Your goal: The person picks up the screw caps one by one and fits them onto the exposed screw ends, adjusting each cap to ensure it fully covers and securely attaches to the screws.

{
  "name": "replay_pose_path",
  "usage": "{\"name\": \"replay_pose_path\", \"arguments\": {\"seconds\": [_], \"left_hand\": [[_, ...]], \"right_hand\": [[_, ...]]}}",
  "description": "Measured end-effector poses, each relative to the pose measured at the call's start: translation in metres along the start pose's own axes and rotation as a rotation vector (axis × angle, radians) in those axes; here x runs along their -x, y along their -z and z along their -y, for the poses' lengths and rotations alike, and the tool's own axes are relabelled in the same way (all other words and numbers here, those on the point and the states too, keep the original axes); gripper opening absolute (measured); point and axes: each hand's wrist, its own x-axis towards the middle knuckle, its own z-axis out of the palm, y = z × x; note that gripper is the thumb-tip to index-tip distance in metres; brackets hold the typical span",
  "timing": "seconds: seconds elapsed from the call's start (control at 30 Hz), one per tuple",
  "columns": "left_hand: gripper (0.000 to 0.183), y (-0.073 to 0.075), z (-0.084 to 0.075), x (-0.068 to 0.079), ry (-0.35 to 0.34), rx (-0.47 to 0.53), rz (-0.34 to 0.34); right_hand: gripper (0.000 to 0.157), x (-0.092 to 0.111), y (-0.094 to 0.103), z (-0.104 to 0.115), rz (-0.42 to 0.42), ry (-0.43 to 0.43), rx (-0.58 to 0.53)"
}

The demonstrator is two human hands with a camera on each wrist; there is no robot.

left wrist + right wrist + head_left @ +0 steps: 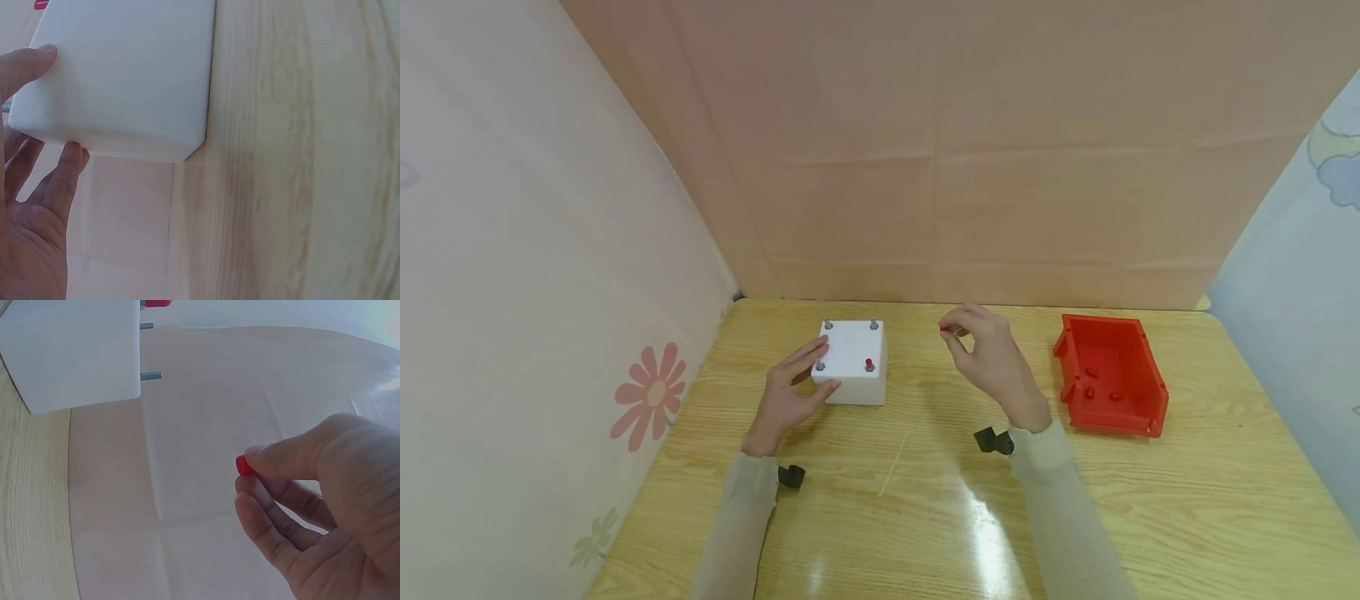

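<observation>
On the wooden table stands a white box [850, 348] with a threaded metal stud [874, 324] at each corner of its top. One red cap [868, 364] sits on the near right stud. My left hand [788, 396] holds the box at its left side, thumb on the near face and fingers at the far left. To the right of the box, my right hand [988, 358] is raised above the table. Between thumb and forefinger it pinches a small red cap [243, 465]. In the right wrist view two bare studs [151, 375] stick out from the box.
A red open bin [1108, 346] stands on the right of the table, with several small red caps [1117, 397] lying in it. A brown sheet [940, 167] hangs behind the table's far edge. Patterned pale walls [550, 250] close in both sides.
</observation>
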Motion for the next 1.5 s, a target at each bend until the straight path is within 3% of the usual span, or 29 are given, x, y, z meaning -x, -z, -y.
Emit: {"name": "replay_pose_path", "arguments": {"seconds": [0.4, 1.5], "left_hand": [[0.061, -0.001, -0.004, -0.003, 0.029, 0.004, -0.006], [0.063, 0.0, 0.003, 0.001, 0.009, 0.001, 0.008]], "right_hand": [[0.013, -0.004, -0.001, 0.004, -0.001, 0.02, -0.011], [0.011, -0.011, -0.018, 0.018, 0.054, 0.071, -0.08]]}}
